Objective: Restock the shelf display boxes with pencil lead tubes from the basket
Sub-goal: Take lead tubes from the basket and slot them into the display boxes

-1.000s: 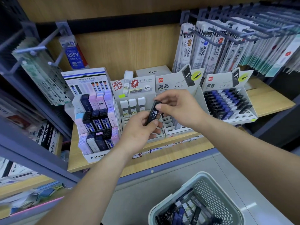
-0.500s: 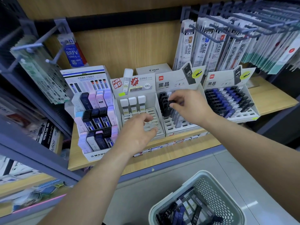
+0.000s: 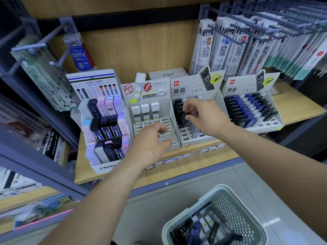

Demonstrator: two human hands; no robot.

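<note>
My right hand [image 3: 203, 117] pinches a black HB lead tube [image 3: 184, 119] by its top, standing in the left column of the middle white display box [image 3: 217, 96]. Other black tubes fill that column behind it, and several grey tubes stand beside them under my palm. My left hand [image 3: 152, 144] hovers with fingers loosely spread and nothing in it, over the slotted box [image 3: 129, 110] that holds three white-capped tubes [image 3: 145, 112]. The pale green basket [image 3: 235, 200] sits at the bottom right with several black, blue and grey tubes inside.
A fuller display box [image 3: 251, 110] of black and blue tubes stands to the right. A MONO box [image 3: 104, 124] of pastel and dark tubes stands to the left. Refill packs hang on hooks [image 3: 247, 32] above the right boxes. The wooden shelf edge [image 3: 177, 167] runs below the boxes.
My right hand carried the black HB tube from my left hand into the middle box. My left hand let go, opened and dropped toward the slotted box.
</note>
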